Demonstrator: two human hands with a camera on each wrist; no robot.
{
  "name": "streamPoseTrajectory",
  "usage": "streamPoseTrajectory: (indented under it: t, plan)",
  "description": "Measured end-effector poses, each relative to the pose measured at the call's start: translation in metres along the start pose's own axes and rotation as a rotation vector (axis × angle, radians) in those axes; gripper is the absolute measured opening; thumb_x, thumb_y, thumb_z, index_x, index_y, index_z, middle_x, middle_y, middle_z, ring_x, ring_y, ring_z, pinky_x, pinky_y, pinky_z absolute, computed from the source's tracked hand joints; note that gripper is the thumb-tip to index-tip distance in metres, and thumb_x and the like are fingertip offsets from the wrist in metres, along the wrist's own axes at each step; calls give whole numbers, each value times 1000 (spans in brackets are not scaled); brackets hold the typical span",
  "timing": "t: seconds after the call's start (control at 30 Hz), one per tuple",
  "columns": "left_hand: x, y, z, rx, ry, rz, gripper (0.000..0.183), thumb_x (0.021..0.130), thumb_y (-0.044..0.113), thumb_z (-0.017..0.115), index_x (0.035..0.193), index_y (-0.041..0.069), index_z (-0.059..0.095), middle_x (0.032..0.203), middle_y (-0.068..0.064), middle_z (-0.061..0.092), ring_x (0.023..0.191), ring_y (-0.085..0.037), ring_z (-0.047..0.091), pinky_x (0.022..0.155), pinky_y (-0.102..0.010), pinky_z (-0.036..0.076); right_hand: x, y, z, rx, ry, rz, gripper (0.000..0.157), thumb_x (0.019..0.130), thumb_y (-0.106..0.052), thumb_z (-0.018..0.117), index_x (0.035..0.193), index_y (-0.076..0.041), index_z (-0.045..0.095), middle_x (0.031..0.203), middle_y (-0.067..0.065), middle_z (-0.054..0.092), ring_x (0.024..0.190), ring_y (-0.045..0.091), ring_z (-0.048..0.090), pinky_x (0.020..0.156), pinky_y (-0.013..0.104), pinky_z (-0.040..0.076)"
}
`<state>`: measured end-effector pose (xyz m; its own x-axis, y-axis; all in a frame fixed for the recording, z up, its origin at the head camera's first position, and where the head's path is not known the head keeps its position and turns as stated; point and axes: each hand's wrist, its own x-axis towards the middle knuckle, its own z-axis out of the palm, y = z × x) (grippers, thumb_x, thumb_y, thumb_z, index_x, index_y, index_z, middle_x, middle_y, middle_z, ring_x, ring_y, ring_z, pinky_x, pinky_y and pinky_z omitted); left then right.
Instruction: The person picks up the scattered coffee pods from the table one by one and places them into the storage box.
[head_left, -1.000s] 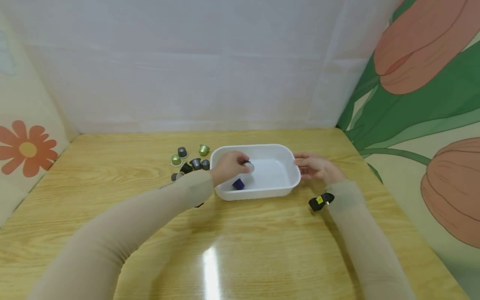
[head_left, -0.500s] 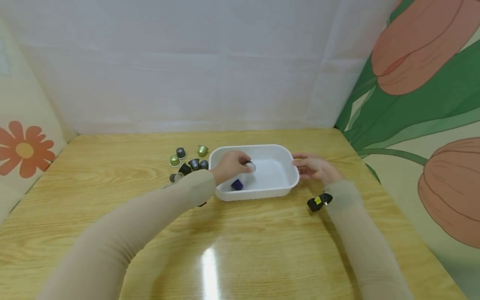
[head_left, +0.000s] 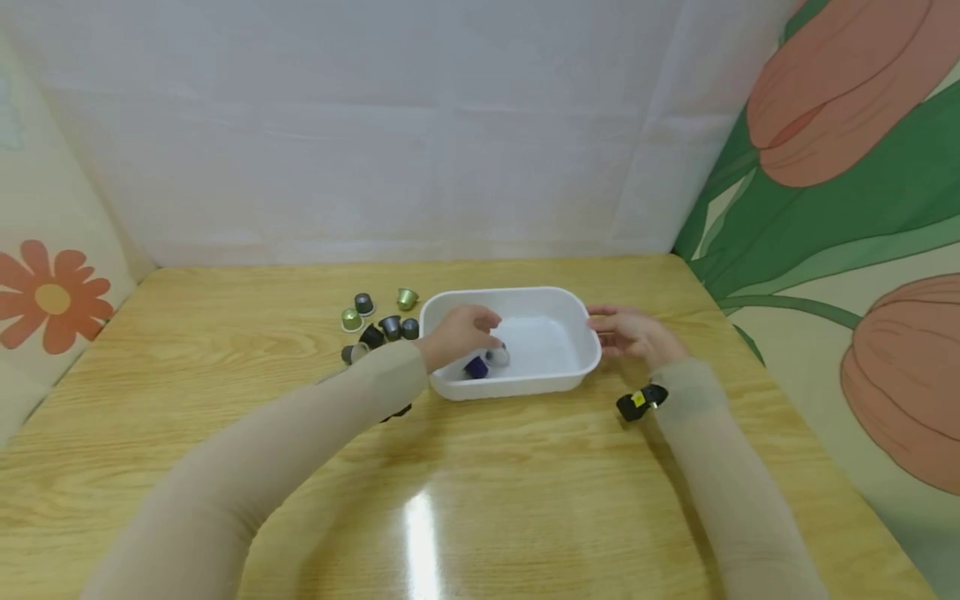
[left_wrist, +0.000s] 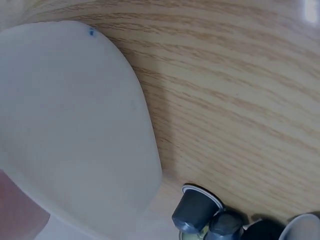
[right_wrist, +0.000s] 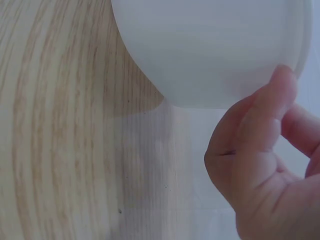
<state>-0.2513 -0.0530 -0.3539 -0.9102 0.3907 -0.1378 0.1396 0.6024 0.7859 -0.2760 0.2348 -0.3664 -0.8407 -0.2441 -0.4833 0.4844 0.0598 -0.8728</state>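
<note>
A white rectangular tub (head_left: pixel 517 387) stands on the wooden table. My left hand (head_left: pixel 457 333) hovers inside its left part, thumb and fingers apart, with nothing between them. Just below the fingertips, a coffee capsule with a pale lid (head_left: pixel 497 356) lies on the tub floor beside a dark purple capsule (head_left: pixel 476 367). At the tub's right end, my right hand (head_left: pixel 633 335) touches the outer wall with extended fingers; the right wrist view puts its thumb (right_wrist: pixel 282 85) against the wall near the rim. Only a bit of the left hand (left_wrist: pixel 20 210) shows in the left wrist view.
Several more coffee capsules sit left of the tub, among them a green one (head_left: pixel 407 298), another green one (head_left: pixel 351 319) and a dark grey one (left_wrist: pixel 197 209). A white cloth (head_left: pixel 375 150) hangs behind the table.
My left hand has let go of the pale-lidded capsule, which now lies lower in the tub near the purple one. The left fingers have spread. My right hand stays at the tub's end.
</note>
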Motion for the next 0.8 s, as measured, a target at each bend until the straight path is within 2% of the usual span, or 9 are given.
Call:
streamPoseTrajectory:
  t: [0.4, 0.53, 0.8]
  plan:
    - [-11, -4, -15, -183, 13, 4, 44, 93, 5, 63, 134, -7, 50, 133, -23, 55, 121, -32, 54, 96, -38, 50, -3, -1, -2, -8, -4, 2, 52, 99, -1, 51, 147, 0, 31, 90, -1, 63, 77, 13, 59, 67, 24, 55]
    - [-17, -6, -22, -211, 34, 11, 43, 94, 7, 63, 134, -5, 51, 132, -22, 56, 119, -31, 56, 96, -39, 49, -2, 0, -3, -10, -2, 6, 51, 100, -2, 50, 147, -1, 31, 90, -1, 63, 77, 13, 59, 67, 24, 54]
    - [-38, -12, -35, -224, 64, 32, 42, 97, 9, 60, 136, -2, 50, 135, -21, 54, 122, -30, 53, 103, -42, 44, -1, 0, -2, -19, -5, 7, 51, 100, -2, 50, 147, 0, 31, 89, -1, 62, 76, 13, 58, 67, 24, 54]
